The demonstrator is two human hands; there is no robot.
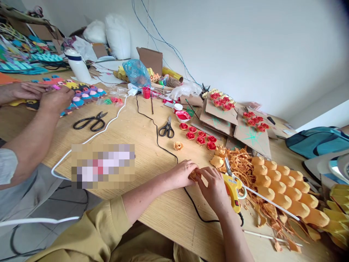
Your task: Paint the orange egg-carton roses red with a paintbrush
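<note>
Between my two hands is an orange paper flower (194, 175), partly hidden by my fingers. My left hand (182, 174) wraps its fingers around the flower's left side. From the right, my right hand (214, 187) pinches its edge. Just beyond my right wrist lies a yellow glue gun (232, 193), with scissors with pale handles (231, 170) close by. A finished-looking orange flower (178, 146) sits on the table past my left hand, and several red flowers (201, 139) stand behind it.
Orange egg-carton trays (283, 185) and paper scraps (242, 163) cover the right side. Black scissors (167, 128) and a bowl of red paint (183, 116) lie farther back. Cardboard sheets (218, 122) hold more flowers. At left, a co-worker's hands (54, 96) handle small colourful pieces. A black cord (156, 134) crosses the table.
</note>
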